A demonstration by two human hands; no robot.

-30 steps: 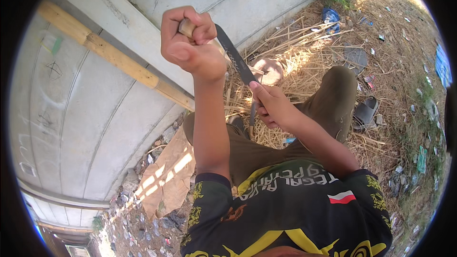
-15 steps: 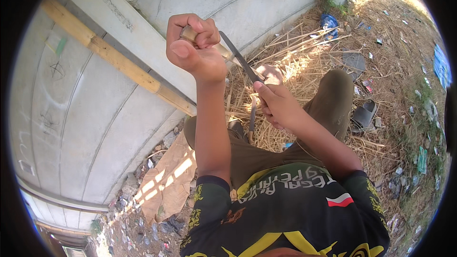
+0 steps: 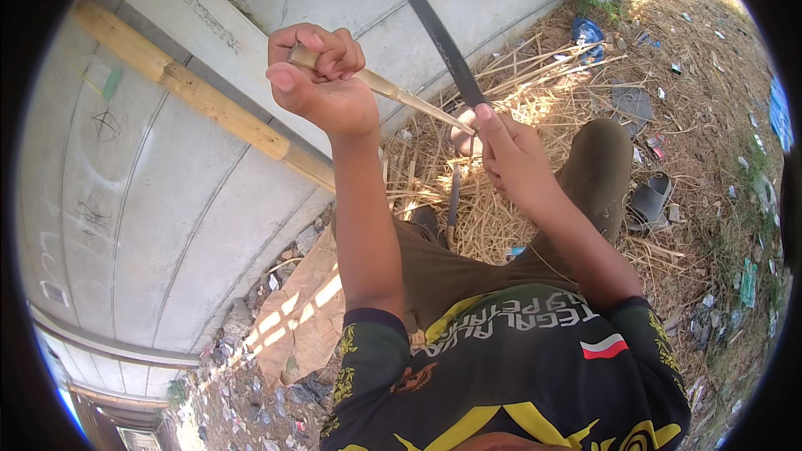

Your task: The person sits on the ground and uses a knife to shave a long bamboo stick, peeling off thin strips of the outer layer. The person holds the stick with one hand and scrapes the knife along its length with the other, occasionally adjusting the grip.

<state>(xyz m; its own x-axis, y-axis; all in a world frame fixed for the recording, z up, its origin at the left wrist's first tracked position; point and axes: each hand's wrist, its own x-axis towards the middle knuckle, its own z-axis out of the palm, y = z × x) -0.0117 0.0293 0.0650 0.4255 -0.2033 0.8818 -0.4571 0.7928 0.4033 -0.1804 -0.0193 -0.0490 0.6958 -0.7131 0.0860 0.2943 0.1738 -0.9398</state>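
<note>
My left hand [image 3: 327, 83], raised on the left, has its fingers curled round the upper end of a pale bamboo stick [image 3: 401, 96]. The stick slants down to the right, and its lower end meets a round wooden block [image 3: 464, 138] on the ground. In my right hand [image 3: 516, 157] is a machete [image 3: 439, 38], its long dark blade tilted up and to the left above the stick, apart from it. The machete's handle is mostly hidden by my fingers. A second knife [image 3: 454, 192] lies on the straw between my legs.
Bamboo shavings [image 3: 493, 217] and thin strips cover the ground in front. A concrete wall [image 3: 167, 217] with a leaning bamboo pole [image 3: 200, 96] stands on the left. A dark sandal [image 3: 650, 200] lies at the right, and flattened cardboard [image 3: 296, 326] at the lower left.
The machete has swung up and away from the bamboo stick, its blade now higher. My left hand has shifted slightly left and down, still holding the stick, which shows more of its length.
</note>
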